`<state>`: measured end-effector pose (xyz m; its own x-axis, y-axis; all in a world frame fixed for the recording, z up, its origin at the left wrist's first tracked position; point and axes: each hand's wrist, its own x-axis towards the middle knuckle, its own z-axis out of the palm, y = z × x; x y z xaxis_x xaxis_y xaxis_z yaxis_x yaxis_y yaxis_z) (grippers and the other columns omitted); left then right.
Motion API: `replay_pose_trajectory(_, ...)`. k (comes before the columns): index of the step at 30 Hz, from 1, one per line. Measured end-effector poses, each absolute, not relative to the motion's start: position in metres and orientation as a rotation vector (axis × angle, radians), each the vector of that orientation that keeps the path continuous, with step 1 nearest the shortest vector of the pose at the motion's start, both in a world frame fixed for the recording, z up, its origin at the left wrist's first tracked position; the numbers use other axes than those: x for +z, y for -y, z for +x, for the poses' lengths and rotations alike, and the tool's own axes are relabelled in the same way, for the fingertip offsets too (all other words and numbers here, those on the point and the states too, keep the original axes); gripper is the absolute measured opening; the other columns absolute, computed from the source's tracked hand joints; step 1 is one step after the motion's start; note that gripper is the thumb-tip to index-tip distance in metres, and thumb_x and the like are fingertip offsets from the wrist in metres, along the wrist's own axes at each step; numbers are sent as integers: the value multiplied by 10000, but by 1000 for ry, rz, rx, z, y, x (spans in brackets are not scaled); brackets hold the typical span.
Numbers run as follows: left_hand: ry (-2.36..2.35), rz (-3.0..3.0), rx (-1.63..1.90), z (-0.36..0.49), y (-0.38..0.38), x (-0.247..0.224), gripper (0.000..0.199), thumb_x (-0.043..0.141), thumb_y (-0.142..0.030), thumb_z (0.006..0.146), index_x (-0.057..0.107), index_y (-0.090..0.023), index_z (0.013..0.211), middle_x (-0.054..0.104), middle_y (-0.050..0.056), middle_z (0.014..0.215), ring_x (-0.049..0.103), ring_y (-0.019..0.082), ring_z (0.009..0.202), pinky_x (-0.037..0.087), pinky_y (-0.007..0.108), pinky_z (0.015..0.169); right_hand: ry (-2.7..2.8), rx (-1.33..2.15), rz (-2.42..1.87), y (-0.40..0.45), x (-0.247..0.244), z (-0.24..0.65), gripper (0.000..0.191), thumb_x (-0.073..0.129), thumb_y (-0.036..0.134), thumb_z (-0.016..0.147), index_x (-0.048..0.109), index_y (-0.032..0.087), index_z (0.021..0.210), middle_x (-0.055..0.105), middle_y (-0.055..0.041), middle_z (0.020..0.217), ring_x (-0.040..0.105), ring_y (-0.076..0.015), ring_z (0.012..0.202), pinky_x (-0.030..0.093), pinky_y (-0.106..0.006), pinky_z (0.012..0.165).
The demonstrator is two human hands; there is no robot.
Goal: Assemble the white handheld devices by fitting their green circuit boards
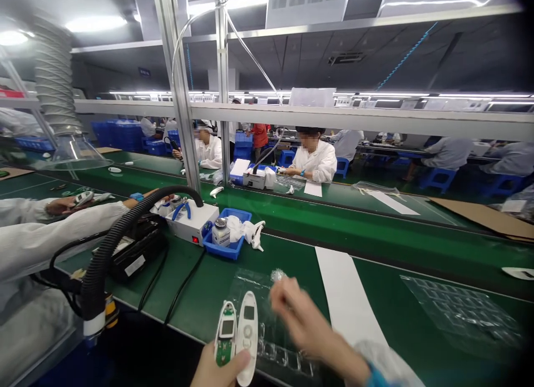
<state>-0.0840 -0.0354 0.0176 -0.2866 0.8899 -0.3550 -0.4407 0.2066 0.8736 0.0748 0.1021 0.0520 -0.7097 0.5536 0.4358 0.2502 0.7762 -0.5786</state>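
Note:
My left hand (221, 370), low in the middle of the head view, grips two parts side by side: a white shell with a green circuit board (226, 334) and small screen, and a white oval cover (248, 337) with a window. To its right, my right hand (292, 309) is blurred, its fingers curled together over a clear plastic tray (267, 289). A small crumpled clear piece (277, 274) shows at its fingertips. More of the clear tray, with square pockets, shows below the right hand.
A blue bin (225, 252) holds a bottle and white cloth beside a white box (194, 223). A black hose (112, 242) arches at left near a co-worker's sleeve (62, 228). White paper (350, 298) and another clear tray (459, 303) lie right.

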Motion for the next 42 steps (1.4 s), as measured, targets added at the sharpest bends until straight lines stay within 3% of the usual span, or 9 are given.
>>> replay_pose_trajectory(7,-1213,302,1508,-75,34,17,577,911,-445,428,679,-96,824,678,60,677,594,137,597,448,207,548,2278,696,-1055,-195,17,66,154,456,120,786,431,202,659,464,22,667,431,-141,606,313,-271,602)
replay_pose_trajectory(12,-1353,451,1334,-77,35,13,498,808,-594,528,573,-162,601,370,-100,318,238,22,282,136,179,331,2277,721,-1081,-164,11,87,143,428,173,852,500,197,732,505,-27,806,493,-178,717,355,-305,681)
replay_pose_trajectory(19,-1574,376,1382,-73,41,3,508,789,-592,533,503,-175,489,343,-86,289,261,40,284,101,191,361,2189,1003,-1214,-83,12,144,173,440,240,903,504,209,745,519,0,740,511,-164,671,383,-264,616)
replay_pose_trajectory(22,-1550,330,1464,-72,39,3,498,799,-574,534,518,-164,503,385,-70,313,292,50,310,150,189,360,2190,994,-1157,-63,20,134,188,420,232,926,495,214,753,516,-1,784,512,-161,709,384,-262,641)
replay_pose_trajectory(25,-1535,266,1591,-78,33,3,426,830,-492,542,605,-137,608,525,-32,413,418,89,383,316,212,394,2256,956,-1062,-63,27,102,176,418,175,923,521,212,786,546,-10,832,537,-159,751,395,-262,680)
replay_pose_trajectory(28,-1626,204,1662,-86,31,-2,434,847,-405,527,685,-114,805,725,79,706,659,237,675,501,300,597,2350,857,-1136,-69,22,71,168,435,124,897,542,198,791,577,-32,850,568,-184,785,403,-287,706)
replay_pose_trajectory(31,-1733,276,1629,-91,35,-12,494,821,-456,526,706,-99,848,750,162,888,664,375,931,507,401,774,2400,738,-1259,-70,9,54,149,464,111,873,541,190,773,593,-49,842,580,-220,800,399,-316,702)
replay_pose_trajectory(37,-1826,414,1581,-91,42,-18,555,781,-562,529,717,-99,828,754,158,828,674,374,864,506,388,720,2349,698,-1142,-57,-5,59,186,425,173,923,491,200,751,553,-32,796,535,-195,738,387,-307,669)
replay_pose_trajectory(42,-1781,440,1493,-89,43,-9,488,761,-612,537,634,-147,613,587,22,409,507,173,364,389,271,385,2171,778,-934,-54,14,65,225,400,239,954,479,207,746,520,-17,764,487,-171,706,372,-292,664)
